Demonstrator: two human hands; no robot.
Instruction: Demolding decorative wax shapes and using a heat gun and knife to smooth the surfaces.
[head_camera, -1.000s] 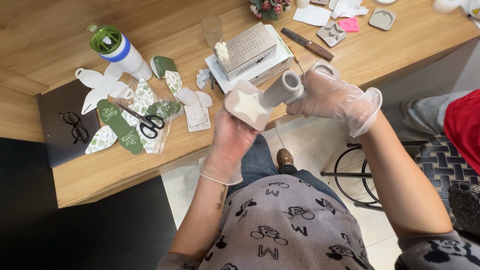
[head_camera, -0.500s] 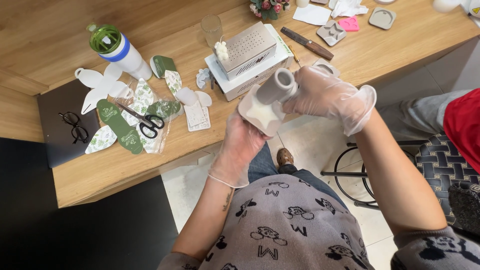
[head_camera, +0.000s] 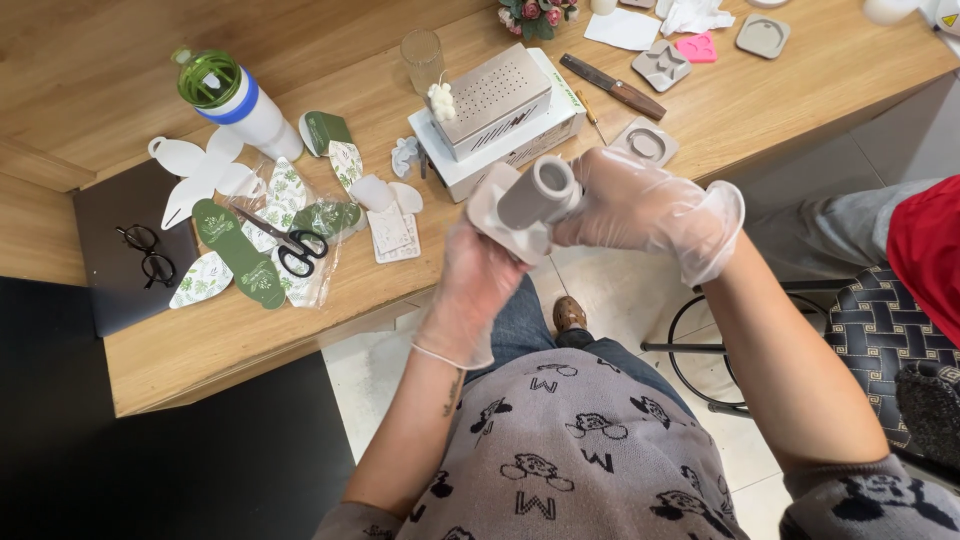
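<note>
In the head view, you held a pale grey mould (head_camera: 510, 205) at the centre of the frame, just in front of the wooden table's (head_camera: 780, 90) near edge. Your left hand (head_camera: 470, 285), gloved, was wrapped around the mould's flat base from below, fingers closed on it. Your right hand (head_camera: 650, 205), also gloved, gripped the mould's round tube end from the right, fingers curled tight about it, the tube's open end facing up at you.

Just above the mould in the frame stood a perforated metal box (head_camera: 495, 95) on a white carton (head_camera: 520, 145). Toward the left lay black scissors (head_camera: 290, 245) on green and white paper cut-outs (head_camera: 240, 255), with a green-lidded bottle (head_camera: 235, 100) in the upper left and spectacles (head_camera: 145, 255) on a dark board (head_camera: 110, 290) at the left edge. A knife (head_camera: 612, 86) lay in the upper centre.
</note>
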